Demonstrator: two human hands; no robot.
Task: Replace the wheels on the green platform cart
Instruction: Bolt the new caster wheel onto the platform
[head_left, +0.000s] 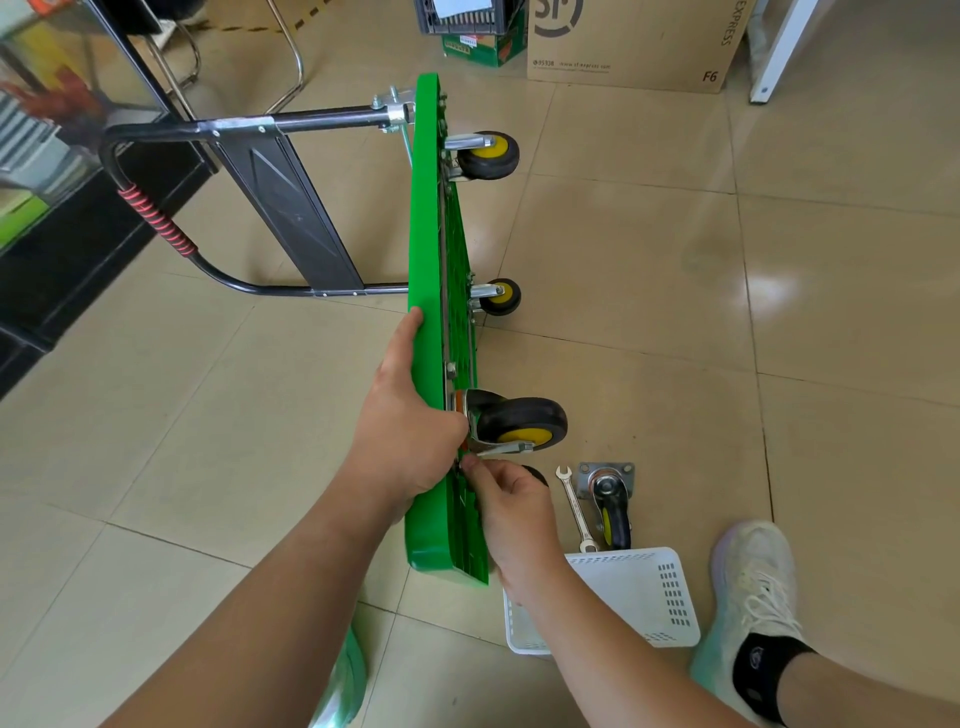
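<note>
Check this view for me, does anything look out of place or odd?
The green cart stands tipped on its long edge, its wheels sticking out sideways, steadied by the left hand. One loose caster lies on the floor beside a wrench. That fits a wheel swap; no spill or damage shows.

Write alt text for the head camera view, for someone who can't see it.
A green platform cart stands on its edge on a tiled floor; the left hand grips its deck while fingertips of the right hand are at the mount of the nearest caster. A wrench, a loose caster and a white basket lie beside it.
</note>
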